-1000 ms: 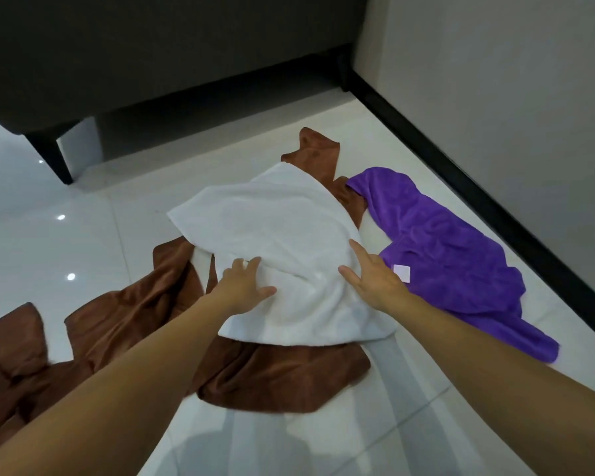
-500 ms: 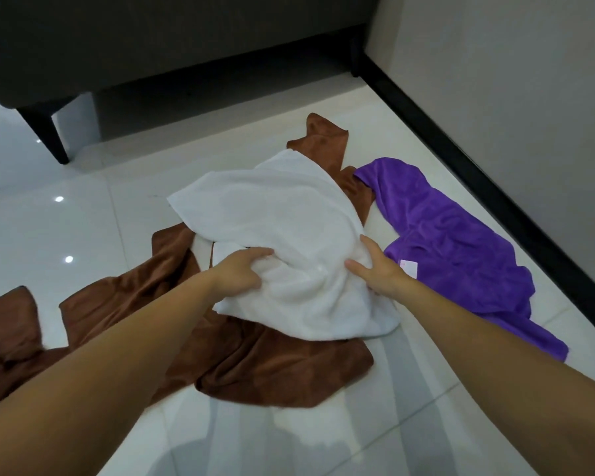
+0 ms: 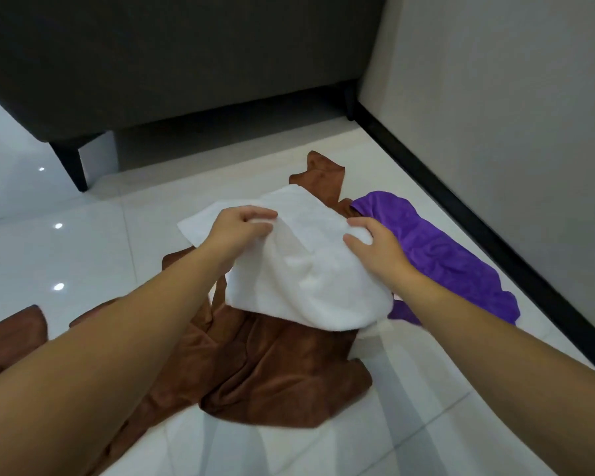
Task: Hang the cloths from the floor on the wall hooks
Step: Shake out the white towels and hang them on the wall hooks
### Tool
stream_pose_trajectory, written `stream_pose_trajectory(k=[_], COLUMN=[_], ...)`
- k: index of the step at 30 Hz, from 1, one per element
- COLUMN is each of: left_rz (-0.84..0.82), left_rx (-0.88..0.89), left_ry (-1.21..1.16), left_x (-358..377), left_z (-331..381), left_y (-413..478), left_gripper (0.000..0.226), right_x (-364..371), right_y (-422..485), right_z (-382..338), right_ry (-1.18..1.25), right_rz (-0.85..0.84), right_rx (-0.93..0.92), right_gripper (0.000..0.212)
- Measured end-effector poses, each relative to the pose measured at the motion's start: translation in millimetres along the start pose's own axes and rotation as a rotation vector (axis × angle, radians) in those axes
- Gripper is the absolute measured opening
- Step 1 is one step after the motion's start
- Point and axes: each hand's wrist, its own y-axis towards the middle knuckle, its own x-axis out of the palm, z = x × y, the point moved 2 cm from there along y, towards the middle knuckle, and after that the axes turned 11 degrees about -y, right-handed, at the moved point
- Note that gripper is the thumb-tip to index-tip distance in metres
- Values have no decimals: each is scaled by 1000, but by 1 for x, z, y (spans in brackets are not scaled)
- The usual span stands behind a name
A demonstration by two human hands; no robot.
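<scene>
Left hand [image 3: 236, 228] and right hand [image 3: 375, 243] both have fingers curled into the soft white terry cloth [image 3: 299, 269], bunching its top; the white cloth covers part of the brown microfibre cloth [image 3: 275, 369] on the glossy tile floor [image 3: 83, 255]; purple fleece cloth [image 3: 437, 249] right of it, partly hidden; brown cloth cut off at left edge.

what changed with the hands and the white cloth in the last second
Left hand and right hand, flat on the white cloth before, now grip it and have bunched and raised it. The brown cloth and purple cloth stayed on the floor.
</scene>
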Motion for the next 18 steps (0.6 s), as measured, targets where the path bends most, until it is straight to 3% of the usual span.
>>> stream_pose_trajectory(k=[2,5,8,10,13,18], left_rz=[39,78,42,7,8,96], left_rx=[36,50,-3,-25,-2,82], left_ry=[4,-80,-150,-151,-149,-198], left_x=[-1,-9,-18,-21,-20,-28], left_z=[25,57,74,78,80,83], left_y=[1,1,-2,-5,-11,-12], left_gripper=[22,29,41,43,46,36], right_x=[-14,-31,-39,-37,-36,-45], right_y=[6,11,-1,-5,-8,-16], right_z=[-20,-45,-57,-54,-48,-55], right_ry=[132,357,369,356,251,120], right_rz=[-42,-218,-373,-345,-233,-117], right_rx=[74,348,445,362,171,-82], right_gripper=[30,16,19,23,50,43])
